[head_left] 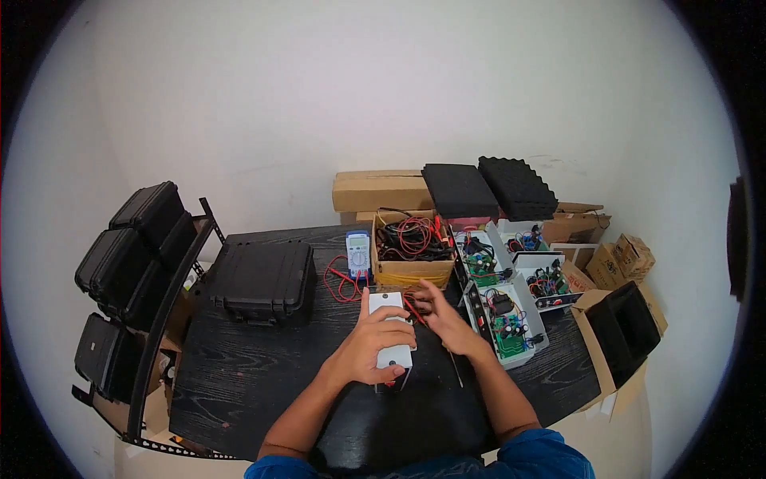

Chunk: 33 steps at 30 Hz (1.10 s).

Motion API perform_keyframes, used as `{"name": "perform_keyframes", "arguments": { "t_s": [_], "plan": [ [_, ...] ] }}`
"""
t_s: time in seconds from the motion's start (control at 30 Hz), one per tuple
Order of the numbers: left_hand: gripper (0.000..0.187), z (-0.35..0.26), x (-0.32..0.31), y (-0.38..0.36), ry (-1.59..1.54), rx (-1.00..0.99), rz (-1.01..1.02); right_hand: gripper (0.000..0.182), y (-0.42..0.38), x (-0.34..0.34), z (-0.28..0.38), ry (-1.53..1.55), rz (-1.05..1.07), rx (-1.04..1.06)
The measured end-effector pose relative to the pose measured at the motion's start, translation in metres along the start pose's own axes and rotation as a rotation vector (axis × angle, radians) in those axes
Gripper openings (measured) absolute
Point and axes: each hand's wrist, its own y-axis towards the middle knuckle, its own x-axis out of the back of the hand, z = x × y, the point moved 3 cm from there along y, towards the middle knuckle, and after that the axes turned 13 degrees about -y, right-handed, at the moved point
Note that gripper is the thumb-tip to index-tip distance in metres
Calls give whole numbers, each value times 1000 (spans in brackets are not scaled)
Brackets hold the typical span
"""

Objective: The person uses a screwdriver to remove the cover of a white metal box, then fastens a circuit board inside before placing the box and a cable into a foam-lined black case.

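Observation:
A small white metal box (pixel 393 358) with dark screws on its upper face is over the table in front of me. My left hand (pixel 373 345) is wrapped round it, fingers lying across the face. Just to the right is my right hand (pixel 445 323), its fingers apart and lightly curled, with no object showing in them. Red test leads (pixel 414 310) run close by its fingertips. Below that hand, a thin rod-like tool (pixel 456 369) lies on the dark table. Beyond the box stands a blue-framed multimeter (pixel 359 254) with red leads (pixel 341 281).
Behind my hands is a cardboard box (pixel 413 274) of cables. To the right sit several open white cases with circuit boards (pixel 507 323). A black hard case (pixel 263 279) rests at left, beside a rack of more cases (pixel 120 263). Black foam (pixel 460 190) lies at the back.

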Motion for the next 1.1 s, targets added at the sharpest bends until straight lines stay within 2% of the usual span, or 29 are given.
{"name": "perform_keyframes", "arguments": {
  "t_s": [0.1,0.23,0.27,0.37,0.47,0.57,0.63,0.77,0.9,1.1],
  "plan": [
    [43,-4,1,2,15,17,12,93,-9,7,2,-825,-68,-318],
    [38,-11,3,5,48,61,70,86,-20,-9,-33,-1043,169,-670],
    [38,-14,4,6,62,70,88,83,-22,-12,-57,-1097,149,-625],
    [41,-16,6,6,84,97,136,82,-24,-5,-43,-1047,176,-512],
    [47,-17,8,6,91,114,165,76,-18,16,39,-914,66,-311],
    [55,-14,8,5,91,146,194,66,-16,33,89,-555,-202,-96],
    [57,-13,8,5,88,164,208,60,-16,29,118,85,-342,65],
    [55,-13,8,5,93,167,212,64,-15,16,154,242,-313,378],
    [51,-15,8,5,112,134,168,65,-10,1,157,233,-171,444],
    [54,-14,7,2,113,132,145,67,-10,-6,154,162,-121,392]
  ]
}}
